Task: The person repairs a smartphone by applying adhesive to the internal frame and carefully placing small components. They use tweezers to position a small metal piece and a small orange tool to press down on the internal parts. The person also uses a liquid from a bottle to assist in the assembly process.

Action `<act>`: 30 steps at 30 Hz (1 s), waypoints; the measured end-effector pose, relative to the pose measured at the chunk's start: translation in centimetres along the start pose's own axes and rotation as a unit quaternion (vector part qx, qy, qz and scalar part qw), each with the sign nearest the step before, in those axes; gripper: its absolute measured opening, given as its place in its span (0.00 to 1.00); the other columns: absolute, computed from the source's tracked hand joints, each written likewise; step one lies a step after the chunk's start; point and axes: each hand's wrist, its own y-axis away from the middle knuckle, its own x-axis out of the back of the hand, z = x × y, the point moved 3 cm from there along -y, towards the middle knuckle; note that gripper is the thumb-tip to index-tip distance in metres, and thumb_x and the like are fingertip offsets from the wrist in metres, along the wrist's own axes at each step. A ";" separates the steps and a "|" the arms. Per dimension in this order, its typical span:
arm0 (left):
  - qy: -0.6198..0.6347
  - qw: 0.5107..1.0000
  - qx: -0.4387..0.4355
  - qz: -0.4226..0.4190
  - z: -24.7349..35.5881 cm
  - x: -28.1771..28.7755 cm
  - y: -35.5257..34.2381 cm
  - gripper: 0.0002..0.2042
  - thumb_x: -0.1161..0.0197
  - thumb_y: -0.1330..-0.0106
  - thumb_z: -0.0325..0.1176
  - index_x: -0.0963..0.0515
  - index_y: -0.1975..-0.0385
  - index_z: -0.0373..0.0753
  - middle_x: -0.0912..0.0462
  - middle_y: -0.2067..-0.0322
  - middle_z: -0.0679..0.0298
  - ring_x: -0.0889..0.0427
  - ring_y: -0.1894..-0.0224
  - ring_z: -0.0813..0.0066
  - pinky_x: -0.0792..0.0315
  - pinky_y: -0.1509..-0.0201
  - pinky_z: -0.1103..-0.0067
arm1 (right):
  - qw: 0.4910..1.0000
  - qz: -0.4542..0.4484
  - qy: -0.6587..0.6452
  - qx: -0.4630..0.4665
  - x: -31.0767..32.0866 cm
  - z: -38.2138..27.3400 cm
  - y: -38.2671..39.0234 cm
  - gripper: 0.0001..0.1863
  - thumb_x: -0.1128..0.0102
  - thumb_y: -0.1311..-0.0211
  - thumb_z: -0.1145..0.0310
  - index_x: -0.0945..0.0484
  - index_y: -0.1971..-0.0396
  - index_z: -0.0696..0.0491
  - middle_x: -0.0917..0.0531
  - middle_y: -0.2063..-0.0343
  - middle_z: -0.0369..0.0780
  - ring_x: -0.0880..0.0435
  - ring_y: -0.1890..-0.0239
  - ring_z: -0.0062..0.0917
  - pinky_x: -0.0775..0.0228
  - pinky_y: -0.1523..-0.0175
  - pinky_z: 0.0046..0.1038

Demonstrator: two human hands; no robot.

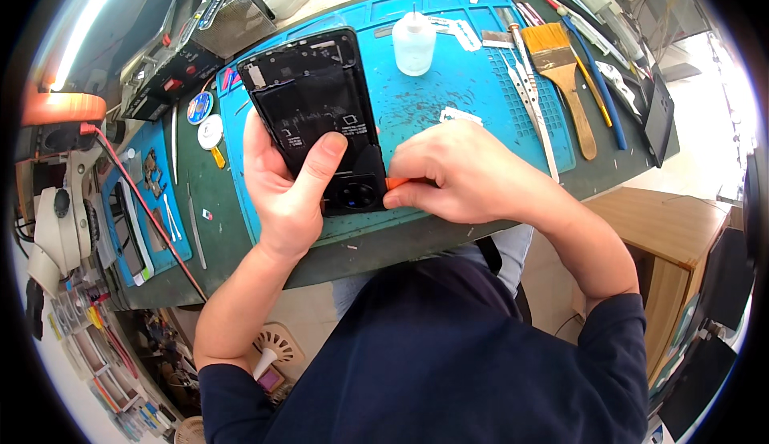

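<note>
My left hand grips a black smartphone with its back cover off, tilted up over the near side of a blue work mat. The thumb lies across the black inner face, just above a round camera module at the end closest to me. My right hand is closed in a pinch at the phone's right edge, beside that module. Between its thumb and forefinger a small orange piece shows, touching the edge; the fingers hide the rest, so its kind is unclear.
Beyond the phone stands a translucent bottle with a needle tip. To the right lie tweezers, a wide wooden-handled brush and a blue pen-like tool. At left, a red cable crosses a small blue tray.
</note>
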 end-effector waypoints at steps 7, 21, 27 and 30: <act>0.063 0.996 0.065 0.020 0.8 -0.4 -0.7 0.19 0.41 0.25 0.23 0.34 0.36 0.33 0.15 0.53 0.52 0.10 0.56 0.61 0.13 0.52 0.68 | 0.995 -0.002 -0.083 -0.060 0.8 0.3 -0.2 0.11 0.27 0.38 0.65 0.16 0.70 0.58 0.18 0.77 0.44 0.19 0.75 0.38 0.29 0.69 0.36; 0.025 1.000 0.016 -0.005 0.2 -0.5 -0.1 0.22 0.40 0.24 0.23 0.37 0.34 0.35 0.16 0.50 0.53 0.11 0.52 0.57 0.12 0.52 0.66 | 0.991 0.101 -0.072 0.046 -0.2 1.0 0.2 0.07 0.29 0.37 0.69 0.15 0.72 0.56 0.16 0.78 0.41 0.16 0.74 0.37 0.28 0.69 0.36; 0.006 1.000 0.003 -0.013 -0.1 -0.1 0.1 0.22 0.40 0.24 0.22 0.37 0.34 0.35 0.16 0.49 0.53 0.11 0.52 0.57 0.13 0.50 0.65 | 0.991 0.113 -0.062 0.045 -0.1 1.0 0.1 0.08 0.29 0.36 0.68 0.16 0.72 0.56 0.16 0.76 0.40 0.17 0.73 0.37 0.28 0.68 0.35; -0.003 1.000 -0.005 -0.019 -0.5 0.0 0.1 0.22 0.40 0.25 0.22 0.37 0.34 0.35 0.16 0.49 0.52 0.11 0.52 0.57 0.13 0.50 0.66 | 0.983 0.157 -0.076 0.063 0.1 1.1 -0.2 0.09 0.29 0.35 0.67 0.17 0.72 0.55 0.17 0.77 0.40 0.18 0.74 0.37 0.29 0.69 0.33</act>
